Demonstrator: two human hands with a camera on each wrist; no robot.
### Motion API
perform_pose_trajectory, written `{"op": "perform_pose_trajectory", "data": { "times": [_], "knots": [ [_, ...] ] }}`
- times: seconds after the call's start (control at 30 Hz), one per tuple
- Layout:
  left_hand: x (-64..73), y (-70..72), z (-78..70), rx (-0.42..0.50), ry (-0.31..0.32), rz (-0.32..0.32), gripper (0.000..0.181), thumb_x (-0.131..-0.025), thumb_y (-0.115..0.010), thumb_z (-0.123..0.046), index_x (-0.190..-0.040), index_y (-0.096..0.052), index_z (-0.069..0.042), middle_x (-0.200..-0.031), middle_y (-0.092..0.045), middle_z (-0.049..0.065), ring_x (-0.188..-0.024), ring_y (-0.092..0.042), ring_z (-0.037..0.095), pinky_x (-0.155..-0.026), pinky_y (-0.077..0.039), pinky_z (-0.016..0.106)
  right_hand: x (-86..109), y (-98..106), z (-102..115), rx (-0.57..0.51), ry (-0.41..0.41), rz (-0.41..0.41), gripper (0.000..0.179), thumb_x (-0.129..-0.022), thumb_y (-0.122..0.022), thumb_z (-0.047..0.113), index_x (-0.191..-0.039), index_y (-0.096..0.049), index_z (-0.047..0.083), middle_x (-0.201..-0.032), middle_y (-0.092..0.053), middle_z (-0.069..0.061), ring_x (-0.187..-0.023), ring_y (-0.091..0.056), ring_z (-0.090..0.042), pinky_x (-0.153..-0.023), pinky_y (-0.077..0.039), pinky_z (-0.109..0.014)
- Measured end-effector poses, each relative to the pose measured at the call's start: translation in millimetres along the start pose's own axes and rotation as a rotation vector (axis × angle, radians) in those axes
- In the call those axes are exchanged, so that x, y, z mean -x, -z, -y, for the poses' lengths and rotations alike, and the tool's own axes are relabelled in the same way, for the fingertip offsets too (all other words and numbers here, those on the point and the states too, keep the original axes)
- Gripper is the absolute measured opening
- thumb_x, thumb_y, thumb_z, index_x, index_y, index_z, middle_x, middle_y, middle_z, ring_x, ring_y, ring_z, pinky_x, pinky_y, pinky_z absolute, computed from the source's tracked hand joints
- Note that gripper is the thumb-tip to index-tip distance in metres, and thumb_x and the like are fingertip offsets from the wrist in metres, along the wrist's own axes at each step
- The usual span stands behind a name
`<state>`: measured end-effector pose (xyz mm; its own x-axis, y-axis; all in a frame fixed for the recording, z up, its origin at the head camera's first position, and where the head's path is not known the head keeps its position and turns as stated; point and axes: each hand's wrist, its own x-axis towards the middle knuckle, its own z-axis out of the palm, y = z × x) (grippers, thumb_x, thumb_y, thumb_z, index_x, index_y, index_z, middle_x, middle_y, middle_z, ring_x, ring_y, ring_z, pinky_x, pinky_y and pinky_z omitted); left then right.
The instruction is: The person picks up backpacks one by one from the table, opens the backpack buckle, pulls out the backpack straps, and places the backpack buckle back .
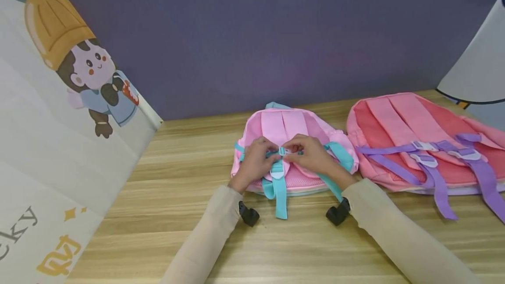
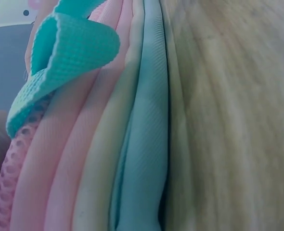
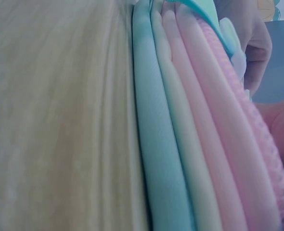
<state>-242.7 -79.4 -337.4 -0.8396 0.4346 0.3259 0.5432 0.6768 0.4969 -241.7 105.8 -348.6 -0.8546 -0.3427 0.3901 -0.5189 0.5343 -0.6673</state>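
Note:
A small pink backpack [image 1: 252, 126] lies on the table with its shoulder straps facing up. Over its middle, my left hand [image 1: 256, 159] and right hand [image 1: 311, 154] meet from either side at a small pale buckle [image 1: 282, 151] on a teal strap. Thumb and fingers of each hand pinch the buckle at its own side. Below it, a teal strap end [image 1: 281, 200] hangs through a pale adjuster [image 1: 277, 171] onto the table. Up close in the left wrist view, a teal webbing loop [image 2: 79, 45] curls over the bag's layered edge. Part of the left hand [image 3: 250, 43] shows in the right wrist view.
To the right, a larger coral-pink backpack [image 1: 394, 117] with purple straps [image 1: 398, 170] lies beside the small one. The wooden table [image 1: 177, 214] meets a dark panel [image 1: 256, 43] behind. A white wall [image 1: 59, 152] with a cartoon figure borders the left.

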Motion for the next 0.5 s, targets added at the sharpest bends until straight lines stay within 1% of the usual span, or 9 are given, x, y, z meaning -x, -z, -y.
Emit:
{"op": "perform_pose_trajectory", "data": {
  "times": [0.13, 0.33, 0.4, 0.5],
  "knots": [
    [-0.7, 1.4, -0.5, 0.006, -0.003, 0.011, 0.024, -0.086, -0.07, -0.012, -0.105, -0.068, 0.001, -0.103, -0.063, 0.012, -0.099, -0.056, 0.025, -0.088, -0.04, 0.039, -0.2, 1.2, 0.5, 0.0, -0.01, 0.002, 0.026, -0.079, -0.075, 0.007, -0.104, -0.07, -0.001, -0.084, -0.063, -0.008, -0.078, -0.056, -0.018, -0.074, -0.048, -0.034],
    [-1.3, 5.2, 2.3, -0.005, 0.005, 0.059, 0.024, -0.087, -0.068, -0.012, -0.108, -0.069, 0.001, -0.102, -0.062, 0.012, -0.099, -0.056, 0.024, -0.091, -0.04, 0.043, 0.0, 0.3, 1.1, -0.024, -0.013, -0.001, 0.026, -0.08, -0.075, 0.007, -0.104, -0.069, -0.001, -0.084, -0.064, -0.008, -0.078, -0.056, -0.018, -0.073, -0.048, -0.033],
    [-1.4, 5.4, 2.9, -0.006, 0.004, 0.064, 0.025, -0.087, -0.068, -0.013, -0.108, -0.069, 0.0, -0.101, -0.062, 0.012, -0.099, -0.056, 0.024, -0.091, -0.04, 0.044, 0.2, -0.2, 0.7, -0.027, -0.011, -0.004, 0.026, -0.08, -0.075, 0.007, -0.104, -0.069, 0.0, -0.084, -0.064, -0.008, -0.078, -0.056, -0.017, -0.073, -0.048, -0.033],
    [-1.4, 4.5, 2.6, -0.006, 0.001, 0.054, 0.024, -0.086, -0.068, -0.012, -0.107, -0.069, 0.0, -0.101, -0.062, 0.012, -0.099, -0.056, 0.025, -0.092, -0.041, 0.043, 0.4, -0.4, 0.5, -0.025, -0.001, -0.011, 0.026, -0.079, -0.075, 0.006, -0.103, -0.069, -0.001, -0.084, -0.063, -0.008, -0.077, -0.055, -0.017, -0.072, -0.048, -0.032]
  ]
}}
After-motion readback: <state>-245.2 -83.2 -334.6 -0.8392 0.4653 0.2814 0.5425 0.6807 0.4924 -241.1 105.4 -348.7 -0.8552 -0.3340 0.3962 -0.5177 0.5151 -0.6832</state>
